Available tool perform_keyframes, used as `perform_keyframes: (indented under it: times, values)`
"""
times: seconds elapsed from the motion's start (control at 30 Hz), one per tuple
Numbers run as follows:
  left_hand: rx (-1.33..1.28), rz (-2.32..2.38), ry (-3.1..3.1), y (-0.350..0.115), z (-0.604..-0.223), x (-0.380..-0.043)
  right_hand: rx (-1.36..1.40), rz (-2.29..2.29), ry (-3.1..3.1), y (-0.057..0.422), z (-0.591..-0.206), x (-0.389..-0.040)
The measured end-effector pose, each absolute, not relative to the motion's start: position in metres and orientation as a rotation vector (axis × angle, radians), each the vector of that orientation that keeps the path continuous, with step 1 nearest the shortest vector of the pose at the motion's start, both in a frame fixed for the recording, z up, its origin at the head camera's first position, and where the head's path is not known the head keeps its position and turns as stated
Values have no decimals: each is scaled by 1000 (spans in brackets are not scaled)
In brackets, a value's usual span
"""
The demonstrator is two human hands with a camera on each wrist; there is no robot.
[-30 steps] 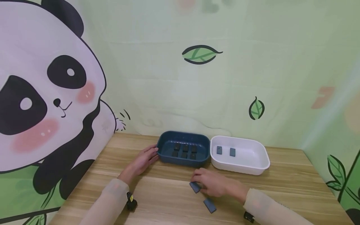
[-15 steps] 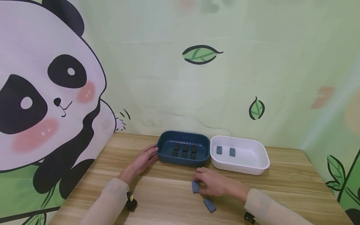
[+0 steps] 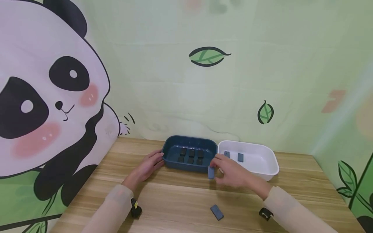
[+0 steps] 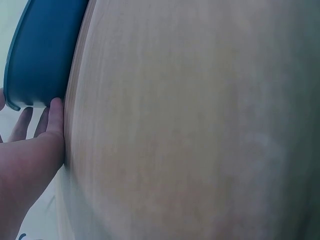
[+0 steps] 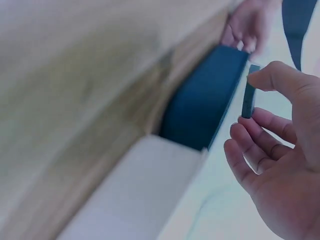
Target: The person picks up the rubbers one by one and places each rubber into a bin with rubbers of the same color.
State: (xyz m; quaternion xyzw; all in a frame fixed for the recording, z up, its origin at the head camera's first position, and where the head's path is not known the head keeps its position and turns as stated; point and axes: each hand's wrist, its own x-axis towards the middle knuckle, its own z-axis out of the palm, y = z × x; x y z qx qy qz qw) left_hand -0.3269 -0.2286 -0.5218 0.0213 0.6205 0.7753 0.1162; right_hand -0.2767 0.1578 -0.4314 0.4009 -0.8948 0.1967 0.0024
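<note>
My right hand (image 3: pixel 231 171) pinches a small blue-grey rectangular tile (image 3: pixel 211 172) between thumb and fingers, in front of where the two bins meet. In the right wrist view the tile (image 5: pixel 249 92) stands on edge in the pinch, the other fingers loosely bent. With fingers extended, my left hand (image 3: pixel 149 166) rests against the left end of the dark blue bin (image 3: pixel 186 167). Several dark tiles (image 3: pixel 191 153) lie in two rows inside that bin. Two blue-grey tiles (image 3: pixel 240 157) lie in the white bin (image 3: pixel 271 161), one partly behind my right hand. Another blue-grey tile (image 3: pixel 217 212) lies on the table.
The wooden table (image 3: pixel 169 207) runs back to a green printed backdrop (image 3: pixel 163 81) with a panda on it. Both bins stand side by side near the back edge. A small black device (image 3: pixel 135 209) sits at the left wrist, another (image 3: pixel 265 213) at the right.
The right hand has turned the tile upright, lifted it from the table and carried it forward towards the bins. The left hand has stayed at the blue bin.
</note>
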Motion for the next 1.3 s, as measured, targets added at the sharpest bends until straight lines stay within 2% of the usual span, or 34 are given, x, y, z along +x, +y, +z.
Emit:
perform_keyframes:
  times: [0.27,0.67,0.9,1.3]
  values:
    - [18,2276,1810,-228,-521,-327,1109,609,-2774,188,-415,-299]
    - [53,2262,1808,-230,-518,-326,855,798,-2874,219,-441,-333]
    - [41,2268,1806,-230,-521,-327,906,800,-2922,224,-454,-351]
    - [68,2266,1800,-231,-523,-327,938,800,-3082,215,-462,-357]
